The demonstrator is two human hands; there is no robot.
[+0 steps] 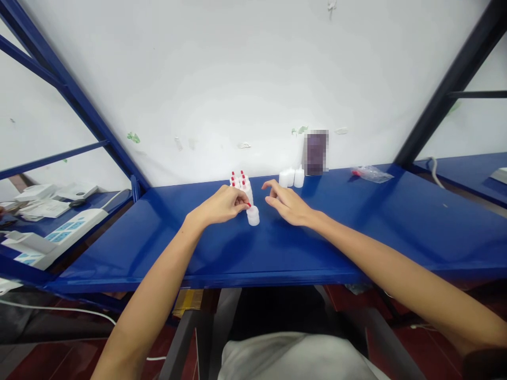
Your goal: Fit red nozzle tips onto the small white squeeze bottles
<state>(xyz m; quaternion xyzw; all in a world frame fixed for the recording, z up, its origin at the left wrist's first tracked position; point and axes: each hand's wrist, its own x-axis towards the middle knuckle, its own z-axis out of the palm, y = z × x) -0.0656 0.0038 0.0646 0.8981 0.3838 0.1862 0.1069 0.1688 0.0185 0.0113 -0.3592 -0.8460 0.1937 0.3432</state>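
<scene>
A small white plastic bottle (pixel 253 217) stands on the blue table in front of me. My left hand (pixel 226 205) is closed, its thumb and fingertips pinching a small red cap (pixel 249 204) at the top of that bottle. Whether the cap is seated on the bottle I cannot tell. My right hand (pixel 288 203) hovers to the right of the bottle with its fingers apart, holding nothing. Just behind my left hand, several white bottles with red tips (pixel 246 186) stand in a tight group, partly hidden by it.
Beyond my right hand are several white bottles (pixel 291 178) without visible red tips. A dark blurred rectangular object (pixel 316 152) leans on the wall. A clear plastic bag (pixel 371 174) with something red lies farther right. On the left is a white power strip (pixel 75 232).
</scene>
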